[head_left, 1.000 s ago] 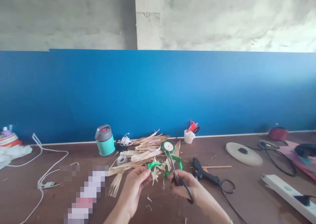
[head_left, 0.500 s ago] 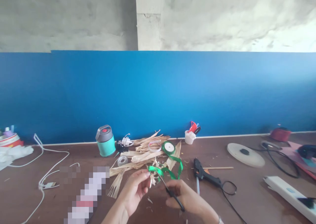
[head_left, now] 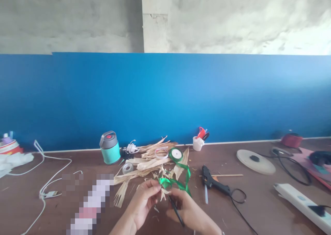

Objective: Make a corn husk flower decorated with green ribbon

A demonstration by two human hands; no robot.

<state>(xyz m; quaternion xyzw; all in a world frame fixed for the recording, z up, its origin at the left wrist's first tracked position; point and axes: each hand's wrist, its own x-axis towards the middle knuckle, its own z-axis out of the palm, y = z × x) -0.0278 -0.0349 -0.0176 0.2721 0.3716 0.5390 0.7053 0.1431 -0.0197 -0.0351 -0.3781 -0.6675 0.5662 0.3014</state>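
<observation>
My left hand (head_left: 145, 197) is closed, thumb and fingertips pinching the end of a shiny green ribbon (head_left: 164, 182). A pale piece of dried husk (head_left: 163, 193) hangs right beside those fingertips; whether they grip it too I cannot tell. My right hand (head_left: 184, 207) is closed round scissors (head_left: 176, 212), whose dark handles show below the fingers; the blades are mostly hidden. Its fingertips are close to the ribbon and the left hand. From there the ribbon loops right and back to its green spool (head_left: 177, 154), which lies on dried husk strips (head_left: 147, 164).
To the right lie a black glue gun (head_left: 216, 183) with its cord, a wooden stick (head_left: 230, 175), a round pale lid (head_left: 254, 162) and a power strip (head_left: 297, 202). Tape (head_left: 127, 168), a teal flask (head_left: 110, 150) and white cables (head_left: 45, 183) are leftward; a white cup (head_left: 198, 144) stands behind.
My right hand has moved a little left and closer to my left hand. The scissors have shifted with it, and their blade is now less visible. The ribbon end curls nearer the fingers.
</observation>
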